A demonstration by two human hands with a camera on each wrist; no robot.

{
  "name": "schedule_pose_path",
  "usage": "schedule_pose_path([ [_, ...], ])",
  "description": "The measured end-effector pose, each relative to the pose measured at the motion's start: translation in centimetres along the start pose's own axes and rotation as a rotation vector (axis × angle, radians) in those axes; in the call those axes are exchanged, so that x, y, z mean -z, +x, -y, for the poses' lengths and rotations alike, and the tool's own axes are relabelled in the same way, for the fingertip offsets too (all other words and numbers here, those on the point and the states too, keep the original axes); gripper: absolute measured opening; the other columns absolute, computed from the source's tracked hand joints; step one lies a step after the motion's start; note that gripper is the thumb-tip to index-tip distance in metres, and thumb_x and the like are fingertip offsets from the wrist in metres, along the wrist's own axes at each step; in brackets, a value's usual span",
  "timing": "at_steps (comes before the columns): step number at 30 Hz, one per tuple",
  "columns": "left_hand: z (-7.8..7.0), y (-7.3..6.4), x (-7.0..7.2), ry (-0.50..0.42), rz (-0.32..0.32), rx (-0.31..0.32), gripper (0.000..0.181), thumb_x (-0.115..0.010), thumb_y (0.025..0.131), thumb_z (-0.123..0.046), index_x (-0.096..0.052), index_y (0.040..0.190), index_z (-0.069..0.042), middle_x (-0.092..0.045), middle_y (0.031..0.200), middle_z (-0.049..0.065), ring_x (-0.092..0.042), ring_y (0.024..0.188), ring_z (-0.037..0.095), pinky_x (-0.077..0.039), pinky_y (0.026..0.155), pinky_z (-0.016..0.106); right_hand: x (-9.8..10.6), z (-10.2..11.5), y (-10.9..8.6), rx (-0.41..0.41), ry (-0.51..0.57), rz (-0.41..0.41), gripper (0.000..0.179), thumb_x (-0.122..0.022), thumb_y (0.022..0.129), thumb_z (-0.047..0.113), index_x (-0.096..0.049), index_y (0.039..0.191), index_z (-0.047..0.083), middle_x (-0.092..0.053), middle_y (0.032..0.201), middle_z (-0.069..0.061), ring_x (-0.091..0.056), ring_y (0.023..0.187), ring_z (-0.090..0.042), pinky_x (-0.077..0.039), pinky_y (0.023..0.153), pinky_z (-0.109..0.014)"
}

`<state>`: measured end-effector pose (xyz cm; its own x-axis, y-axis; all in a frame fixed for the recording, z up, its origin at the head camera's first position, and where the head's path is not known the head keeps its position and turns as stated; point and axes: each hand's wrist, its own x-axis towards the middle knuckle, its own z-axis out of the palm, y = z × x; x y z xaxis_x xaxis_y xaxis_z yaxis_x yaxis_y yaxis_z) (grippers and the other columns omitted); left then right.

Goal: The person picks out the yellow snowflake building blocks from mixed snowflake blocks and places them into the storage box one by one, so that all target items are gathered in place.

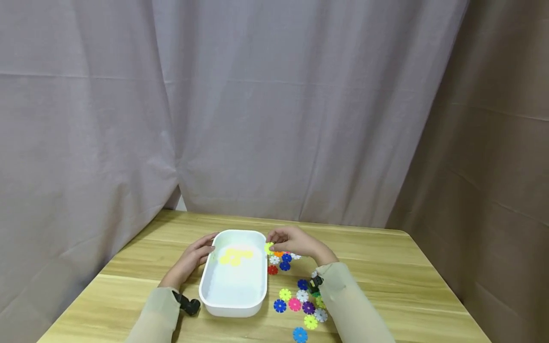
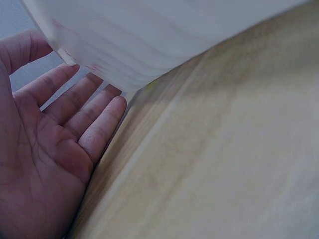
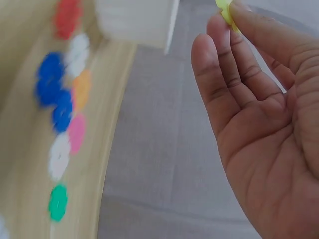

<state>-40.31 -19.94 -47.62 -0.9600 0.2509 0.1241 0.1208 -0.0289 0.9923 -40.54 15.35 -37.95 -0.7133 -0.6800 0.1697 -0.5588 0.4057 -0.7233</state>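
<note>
In the head view a white plastic tub (image 1: 233, 290) stands on the table with several yellow flower-shaped discs (image 1: 235, 261) inside. My left hand (image 1: 190, 259) lies along its left side. The left wrist view shows my left hand (image 2: 55, 134) with fingers fairly straight, fingertips at the tub's outer wall (image 2: 144, 45) and thumb by the rim. At the tub's right rim, my right hand (image 1: 296, 242) pinches a yellow flower-shaped disc (image 1: 269, 248). In the right wrist view, thumb and fingertips of my right hand (image 3: 264, 114) hold that yellow disc (image 3: 226, 11) by its edge.
Loose discs in several colours lie right of the tub, including a red disc (image 1: 272, 270), a pink disc (image 1: 294, 304) and a light-blue disc (image 1: 300, 335). Some are partly hidden under my right forearm. A grey curtain (image 1: 274, 119) hangs behind the wooden table (image 1: 399, 286).
</note>
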Motion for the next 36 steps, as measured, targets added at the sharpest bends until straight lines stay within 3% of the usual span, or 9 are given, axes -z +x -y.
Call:
schedule_pose_path([
  [4,0.0,-0.3,0.4,0.017,-0.004,-0.007,0.055,-0.057,0.101,-0.018,-0.042,0.153,-0.009,-0.047,0.149,0.021,-0.054,0.129,0.03,-0.053,0.097,0.029,-0.4,1.2,3.4,-0.035,0.038,0.024,0.016,-0.073,0.094,0.018,-0.072,0.11,0.013,-0.072,0.099,0.001,-0.068,0.093,-0.022,-0.059,0.082,-0.037],
  [8,0.0,-0.3,0.5,0.008,-0.005,-0.022,0.054,-0.057,0.101,-0.019,-0.043,0.153,-0.008,-0.048,0.147,0.022,-0.055,0.129,0.031,-0.053,0.097,0.028,-1.2,2.6,6.6,-0.035,0.052,0.085,0.015,-0.073,0.093,0.013,-0.072,0.108,0.011,-0.072,0.093,-0.005,-0.07,0.087,-0.031,-0.06,0.081,-0.049],
  [13,0.1,-0.3,0.2,-0.003,0.017,-0.017,0.053,-0.054,0.102,-0.016,-0.041,0.153,-0.008,-0.047,0.148,0.024,-0.052,0.131,0.035,-0.052,0.098,0.03,-2.7,3.3,8.6,-0.059,0.077,0.146,0.019,-0.072,0.092,0.007,-0.071,0.111,0.004,-0.072,0.091,-0.007,-0.067,0.096,-0.044,-0.058,0.083,-0.055],
  [17,0.1,-0.2,0.0,0.001,0.016,-0.006,0.054,-0.055,0.102,-0.017,-0.042,0.153,-0.009,-0.047,0.148,0.022,-0.051,0.132,0.033,-0.052,0.099,0.03,-3.9,2.9,9.2,-0.1,0.12,0.154,0.02,-0.071,0.092,0.004,-0.07,0.112,0.001,-0.072,0.095,-0.015,-0.065,0.098,-0.049,-0.056,0.087,-0.058],
  [23,-0.4,-0.1,-0.1,-0.007,0.006,-0.025,0.055,-0.059,0.099,-0.02,-0.044,0.152,-0.01,-0.05,0.146,0.021,-0.054,0.129,0.031,-0.053,0.098,0.031,-4.9,2.8,9.7,-0.17,0.056,0.199,0.025,-0.067,0.091,-0.001,-0.069,0.116,-0.002,-0.069,0.103,-0.029,-0.065,0.078,-0.025,-0.055,0.088,-0.056],
  [31,-0.4,-0.4,0.1,-0.001,0.005,-0.019,0.055,-0.058,0.1,-0.019,-0.044,0.152,-0.01,-0.05,0.145,0.021,-0.054,0.129,0.033,-0.053,0.098,0.031,-5.5,3.2,9.3,-0.281,-0.105,0.238,0.028,-0.062,0.087,-0.013,-0.073,0.109,0.001,-0.068,0.088,-0.011,-0.056,0.068,-0.019,-0.057,0.08,-0.047],
  [36,-0.3,-0.5,0.1,0.003,0.011,-0.024,0.056,-0.059,0.1,-0.021,-0.044,0.152,-0.01,-0.049,0.146,0.022,-0.051,0.131,0.036,-0.052,0.099,0.032,-5.7,3.7,8.8,-0.375,-0.109,0.246,0.03,-0.058,0.087,-0.018,-0.073,0.107,-0.001,-0.066,0.095,-0.013,-0.051,0.067,-0.019,-0.052,0.08,-0.047],
])
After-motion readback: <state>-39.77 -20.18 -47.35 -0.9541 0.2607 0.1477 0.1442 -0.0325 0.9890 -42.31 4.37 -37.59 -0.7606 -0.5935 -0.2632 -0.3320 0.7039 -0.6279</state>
